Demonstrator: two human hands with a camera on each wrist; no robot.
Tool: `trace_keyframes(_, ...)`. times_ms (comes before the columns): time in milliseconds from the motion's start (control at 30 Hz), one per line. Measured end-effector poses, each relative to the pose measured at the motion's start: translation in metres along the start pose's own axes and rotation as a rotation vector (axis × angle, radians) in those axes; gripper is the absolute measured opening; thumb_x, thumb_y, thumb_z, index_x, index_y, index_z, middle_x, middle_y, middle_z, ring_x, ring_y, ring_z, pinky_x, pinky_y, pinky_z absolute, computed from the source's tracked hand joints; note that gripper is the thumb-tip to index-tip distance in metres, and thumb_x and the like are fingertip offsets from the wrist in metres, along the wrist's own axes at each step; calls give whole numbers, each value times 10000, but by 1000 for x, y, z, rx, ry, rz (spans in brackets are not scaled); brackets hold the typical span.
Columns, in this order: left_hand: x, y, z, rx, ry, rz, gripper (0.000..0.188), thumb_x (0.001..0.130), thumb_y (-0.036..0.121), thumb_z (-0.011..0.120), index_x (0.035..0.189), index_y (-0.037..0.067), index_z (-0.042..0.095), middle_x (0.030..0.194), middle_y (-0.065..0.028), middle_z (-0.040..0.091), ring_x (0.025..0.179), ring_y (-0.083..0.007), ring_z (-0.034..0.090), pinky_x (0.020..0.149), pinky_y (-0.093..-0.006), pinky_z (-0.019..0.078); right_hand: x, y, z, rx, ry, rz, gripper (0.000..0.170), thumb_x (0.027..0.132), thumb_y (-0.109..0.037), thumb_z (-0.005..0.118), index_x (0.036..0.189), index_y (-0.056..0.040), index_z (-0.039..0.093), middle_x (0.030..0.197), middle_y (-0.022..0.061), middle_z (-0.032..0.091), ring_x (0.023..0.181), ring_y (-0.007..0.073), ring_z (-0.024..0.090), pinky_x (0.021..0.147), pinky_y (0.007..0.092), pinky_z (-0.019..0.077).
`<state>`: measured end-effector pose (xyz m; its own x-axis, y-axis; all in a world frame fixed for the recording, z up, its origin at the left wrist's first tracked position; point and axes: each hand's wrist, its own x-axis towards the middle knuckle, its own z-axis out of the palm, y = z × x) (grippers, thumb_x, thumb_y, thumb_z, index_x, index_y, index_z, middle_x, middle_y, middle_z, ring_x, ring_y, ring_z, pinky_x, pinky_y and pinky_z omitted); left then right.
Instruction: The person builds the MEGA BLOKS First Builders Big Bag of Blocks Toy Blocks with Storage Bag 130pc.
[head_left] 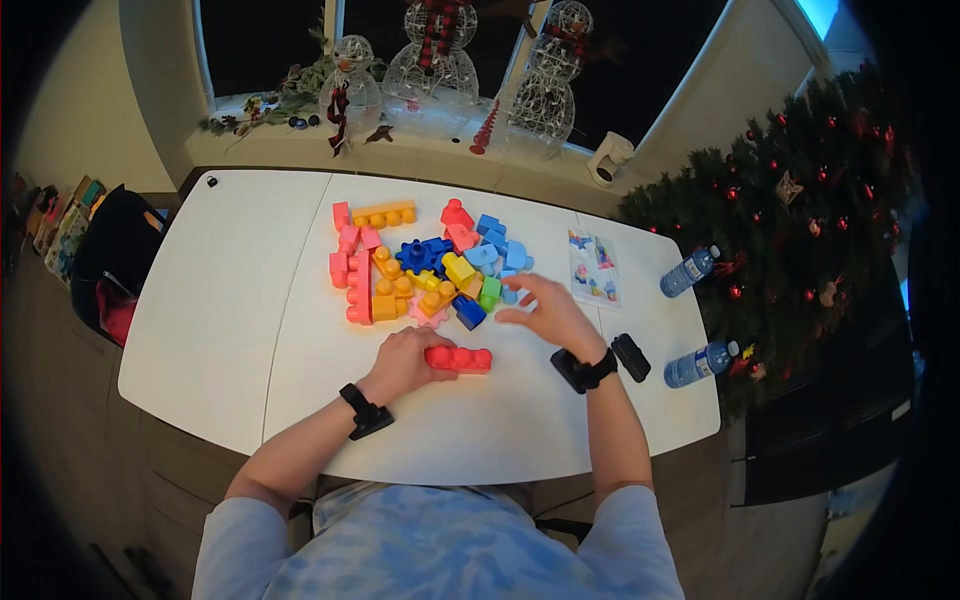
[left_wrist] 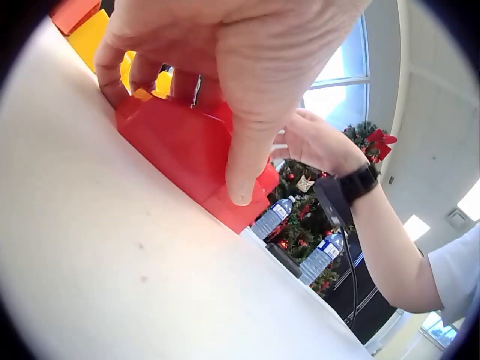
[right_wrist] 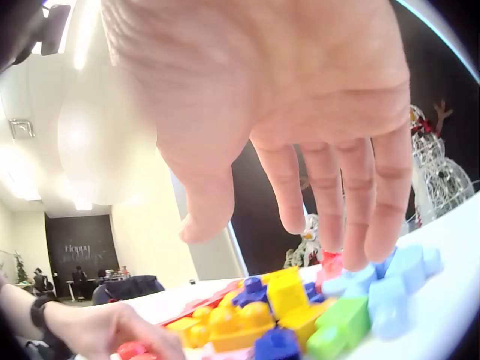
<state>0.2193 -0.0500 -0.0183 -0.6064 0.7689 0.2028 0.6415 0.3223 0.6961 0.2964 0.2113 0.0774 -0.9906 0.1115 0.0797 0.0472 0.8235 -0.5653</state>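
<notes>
A long red block point(head_left: 460, 360) with round studs lies on the white table near its front edge. My left hand point(head_left: 402, 362) grips its left end; in the left wrist view the thumb lies along the red block point(left_wrist: 176, 146) with fingers behind it. Hovering over the right side of the block pile is my right hand point(head_left: 550, 315), fingers spread and holding nothing. Under it in the right wrist view are a green block point(right_wrist: 341, 326), light blue blocks point(right_wrist: 390, 300) and a yellow block point(right_wrist: 286, 291). A dark blue block point(head_left: 468, 312) lies at the pile's near side.
Red, orange and pink blocks form the pile's left part, with a long orange block point(head_left: 385, 214) at the back. A picture sheet point(head_left: 596, 268), a black case point(head_left: 631, 357) and two water bottles point(head_left: 690, 271) are on the right. Wire snowmen stand on the windowsill.
</notes>
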Motion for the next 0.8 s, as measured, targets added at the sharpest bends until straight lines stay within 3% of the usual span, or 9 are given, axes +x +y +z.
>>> trace_keyframes(100, 1, -3, 1, -7, 0, 12, 412, 680, 322, 923, 1037, 157, 801, 1016, -69, 768, 944, -310, 711, 843, -424, 570, 61, 9, -30, 23, 95, -44, 510, 826, -291, 873, 1237, -38, 708, 1152, 135, 735, 865, 229, 716, 779, 347, 581)
trace_keyframes(167, 0, 0, -1, -17, 3, 3, 397, 682, 320, 922, 1027, 161, 805, 1020, -64, 770, 944, -308, 711, 841, -423, 571, 105, 16, -34, -21, 152, -30, 483, 834, -334, 847, 1195, -39, 718, 1149, 172, 725, 912, 276, 710, 823, 390, 571)
trace_keyframes(300, 0, 1, -5, -26, 3, 12, 335, 691, 288, 906, 997, 184, 817, 1015, -51, 776, 924, -296, 714, 825, -415, 569, 182, 29, 10, -223, 184, -25, 537, 792, -400, 832, 1205, -77, 715, 1205, 183, 715, 1156, 369, 660, 961, 482, 544)
trace_keyframes(367, -1, 0, -5, -39, -8, 15, 311, 695, 260, 890, 990, 197, 818, 989, -48, 776, 905, -290, 715, 810, -409, 567, 208, 26, 32, -286, 140, 66, 576, 766, -396, 850, 1229, -81, 717, 1207, 180, 725, 1152, 360, 679, 967, 471, 555)
trace_keyframes(500, -2, -2, -5, -31, 0, 39, 293, 694, 258, 889, 969, 195, 810, 954, -52, 766, 885, -286, 710, 776, -411, 557, 235, 17, 55, -363, 16, 243, 555, 699, -374, 866, 1143, -64, 746, 1196, 184, 732, 1143, 345, 696, 935, 468, 581)
trace_keyframes(600, -2, -2, -6, -35, -11, 31, 301, 692, 265, 891, 974, 198, 809, 945, -51, 759, 886, -286, 709, 779, -412, 555, 250, 40, 75, -395, -1, 256, 513, 689, -339, 889, 1112, -81, 752, 1165, 164, 740, 1103, 343, 709, 909, 466, 589)
trace_keyframes(733, -3, -2, -5, -35, -20, 5, 318, 685, 270, 896, 984, 204, 810, 948, -46, 757, 893, -282, 708, 788, -410, 556, 248, 41, 68, -406, 36, 206, 483, 703, -311, 893, 1109, -93, 749, 1154, 164, 741, 1098, 355, 708, 900, 463, 589)
trace_keyframes(800, -3, -2, -4, -38, -17, 9, 314, 685, 268, 895, 980, 205, 811, 956, -43, 760, 899, -281, 707, 793, -409, 557, 237, 30, 44, -251, 79, 111, 446, 724, -280, 880, 1103, -90, 742, 1107, 166, 750, 1065, 362, 717, 889, 459, 588)
